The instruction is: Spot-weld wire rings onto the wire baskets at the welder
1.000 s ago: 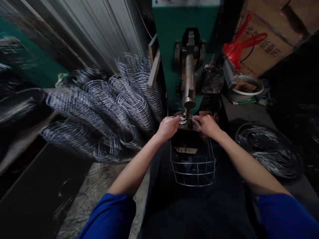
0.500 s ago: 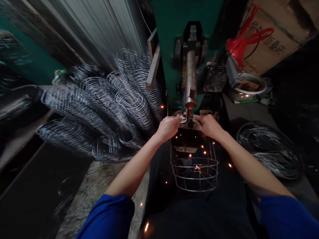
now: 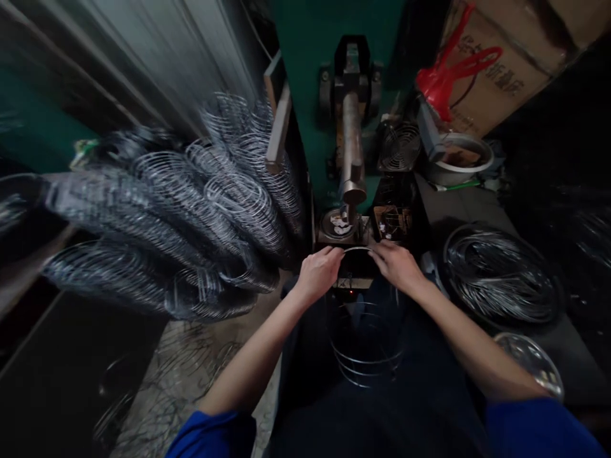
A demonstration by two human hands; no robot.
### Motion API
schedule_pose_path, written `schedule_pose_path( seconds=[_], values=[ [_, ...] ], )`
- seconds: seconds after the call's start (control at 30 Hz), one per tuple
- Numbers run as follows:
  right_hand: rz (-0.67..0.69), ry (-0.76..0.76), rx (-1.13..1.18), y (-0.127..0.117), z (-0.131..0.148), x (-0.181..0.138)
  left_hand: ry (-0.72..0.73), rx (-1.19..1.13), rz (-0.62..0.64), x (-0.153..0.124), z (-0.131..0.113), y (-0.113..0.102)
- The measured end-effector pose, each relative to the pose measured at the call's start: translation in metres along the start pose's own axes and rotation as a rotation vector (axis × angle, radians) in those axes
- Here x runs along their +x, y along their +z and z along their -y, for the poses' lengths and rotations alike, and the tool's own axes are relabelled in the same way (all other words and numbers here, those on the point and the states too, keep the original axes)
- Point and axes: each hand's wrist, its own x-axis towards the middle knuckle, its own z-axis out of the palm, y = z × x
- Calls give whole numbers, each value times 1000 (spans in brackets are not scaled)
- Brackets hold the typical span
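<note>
Both my hands grip the top ring of a wire basket [image 3: 366, 361], whose lower rings hang toward my lap, blurred by motion. On the left side of the ring, my left hand [image 3: 321, 272] is closed with fingers and thumb pinching the wire. My right hand [image 3: 397, 264] pinches the same ring at its right side. A short bowed stretch of wire shows between them. Just beyond the hands stands a green machine [image 3: 305, 83] with a metal welding electrode arm [image 3: 352, 149]. The ring is apart from the electrode tip.
Stacks of nested wire frames [image 3: 238, 194] lean at the left. A coil of wires [image 3: 499, 273] lies on the right bench, near a round metal dish [image 3: 532, 359]. Behind them are a bowl [image 3: 461, 168], a red bag [image 3: 439, 92] and a cardboard box [image 3: 515, 63]. Wire scraps litter the floor [image 3: 191, 362].
Both hands have drawn the wire basket back from the electrode toward my body. The sparks flying around the basket are gone, apart from one small red glow. The view has shifted slightly.
</note>
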Motion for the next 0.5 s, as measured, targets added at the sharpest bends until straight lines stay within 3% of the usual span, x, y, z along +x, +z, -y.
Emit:
schedule_pose_path(
  seconds=[0.17, 0.37, 0.5],
  values=[
    [0, 90, 42, 17, -5, -43, 42, 7, -34, -21, -12, 15],
    [-31, 197, -60, 18, -6, -69, 142, 162, -93, -24, -30, 24],
    [-105, 253, 114, 15, -26, -97, 269, 225, -218, -17, -34, 23]
  ],
)
